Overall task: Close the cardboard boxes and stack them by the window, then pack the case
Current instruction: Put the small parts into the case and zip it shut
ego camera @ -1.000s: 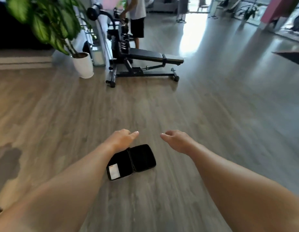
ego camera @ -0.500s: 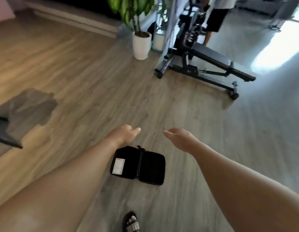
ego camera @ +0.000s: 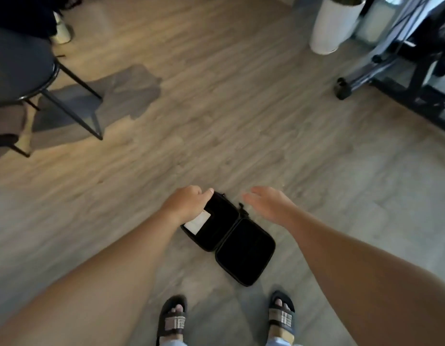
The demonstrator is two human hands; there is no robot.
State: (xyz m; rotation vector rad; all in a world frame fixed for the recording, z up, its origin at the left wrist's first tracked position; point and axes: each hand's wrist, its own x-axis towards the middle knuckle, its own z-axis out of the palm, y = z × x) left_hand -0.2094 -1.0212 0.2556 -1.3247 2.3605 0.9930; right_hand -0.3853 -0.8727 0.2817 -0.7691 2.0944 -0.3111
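- A black case [ego camera: 228,239] lies spread open and flat on the wood-look floor [ego camera: 216,121]; we take it as our landmark.
- Its two halves show dark linings; a white card or label [ego camera: 197,222] sits in the half farther from our feet, on the left.
- Our left hand [ego camera: 187,204] is over the far-left corner of the case, fingers curled downward, thumb pointing across the rim; whether it touches or grips the edge we cannot tell.
- Our right hand [ego camera: 268,203] hovers beyond the case's hinge end, fingers straight and relaxed, holding nothing.
- Just nearer than the case stand our two feet in dark strapped sandals [ego camera: 172,320].
- Well beyond the case to the left is a black stool [ego camera: 29,68] with thin metal legs.
- Well beyond it to the right stand a white plant pot [ego camera: 333,23] and the dark frame of a weight bench [ego camera: 396,78].
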